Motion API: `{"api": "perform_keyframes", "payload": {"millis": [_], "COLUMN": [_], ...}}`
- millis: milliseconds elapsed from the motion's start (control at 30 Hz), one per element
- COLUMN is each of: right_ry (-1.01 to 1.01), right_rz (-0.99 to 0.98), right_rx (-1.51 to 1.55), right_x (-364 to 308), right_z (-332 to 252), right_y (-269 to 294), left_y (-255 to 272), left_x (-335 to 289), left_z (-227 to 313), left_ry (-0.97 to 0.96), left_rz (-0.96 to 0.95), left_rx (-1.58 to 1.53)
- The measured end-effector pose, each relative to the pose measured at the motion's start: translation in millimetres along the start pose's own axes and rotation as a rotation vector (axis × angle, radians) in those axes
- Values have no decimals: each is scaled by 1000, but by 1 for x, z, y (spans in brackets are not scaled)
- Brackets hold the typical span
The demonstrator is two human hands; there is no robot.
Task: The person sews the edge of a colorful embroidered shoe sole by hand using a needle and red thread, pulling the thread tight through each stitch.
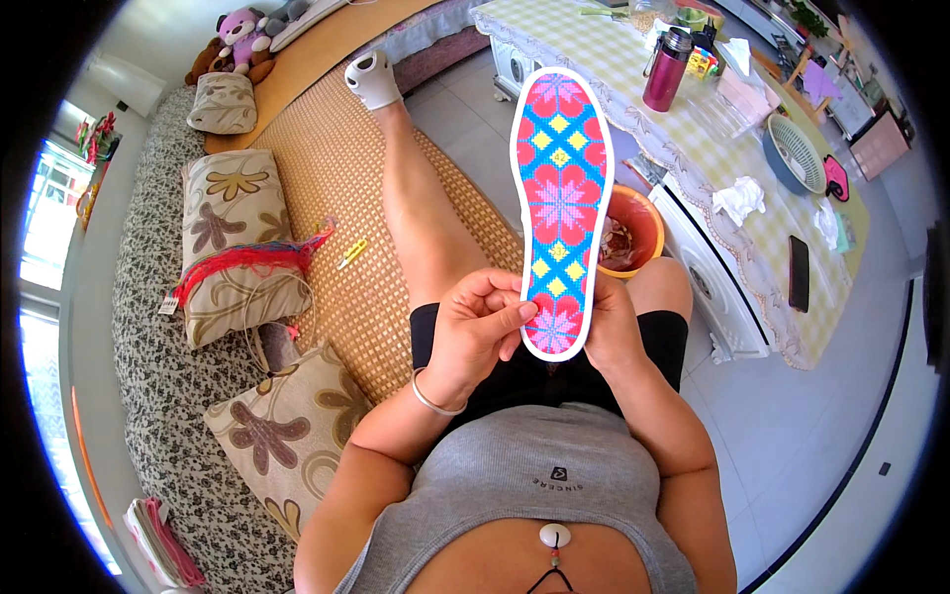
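Left: tan woven mat (341, 203), small yellow-handled tool (352, 253) lying on it. Beige floral fabric cushions (259, 213) along its left edge; the middle one carries a hank of red thread (247, 260). Right: table (807, 342) under lace-edged, yellow-and-white checked cloth (594, 59). On the cloth: maroon cylindrical bottle (666, 81) with dark lid, blue-grey oval plastic basket (795, 156), flat black phone (799, 274), crumpled white tissue (739, 201).
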State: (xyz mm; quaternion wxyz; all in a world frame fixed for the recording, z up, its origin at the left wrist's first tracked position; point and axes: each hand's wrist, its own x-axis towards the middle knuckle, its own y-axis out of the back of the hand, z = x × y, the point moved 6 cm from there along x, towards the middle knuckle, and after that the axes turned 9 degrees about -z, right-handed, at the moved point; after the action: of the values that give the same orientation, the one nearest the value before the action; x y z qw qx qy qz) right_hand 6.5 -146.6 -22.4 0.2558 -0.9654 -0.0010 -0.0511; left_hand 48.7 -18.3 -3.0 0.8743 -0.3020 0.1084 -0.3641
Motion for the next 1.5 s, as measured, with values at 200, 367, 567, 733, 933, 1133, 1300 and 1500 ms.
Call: {"api": "perform_keyframes", "payload": {"millis": [200, 367, 567, 733, 933, 1133, 1300, 1500], "right_ry": [262, 669, 753, 440, 945, 960, 772, 678], "right_rz": [301, 49, -66, 51, 510, 500, 704, 136], "right_rx": [-371, -1302, -1200, 42, -433, -370, -628, -1326], "right_x": [1, -7, -9, -11, -56, -77, -53, -22], "right_z": [-37, -81, -79, -106, -192, -210, -169, -109], "right_y": [21, -35, -58, -11, 49, 67, 43, -42], "left_y": [3, 5, 4, 28, 51, 40, 33, 12], "left_x": [-1, -2, 0, 1, -4, -4, -2, 0], "left_z": [8, 7, 2, 18, 38, 41, 27, 11], "left_ry": [-38, -53, -74, -140, -227, -217, -165, -93], "left_rz": [69, 97, 85, 248, 338, 320, 267, 142], "left_rx": [140, 254, 356, 545, 523, 607, 428, 291]}}
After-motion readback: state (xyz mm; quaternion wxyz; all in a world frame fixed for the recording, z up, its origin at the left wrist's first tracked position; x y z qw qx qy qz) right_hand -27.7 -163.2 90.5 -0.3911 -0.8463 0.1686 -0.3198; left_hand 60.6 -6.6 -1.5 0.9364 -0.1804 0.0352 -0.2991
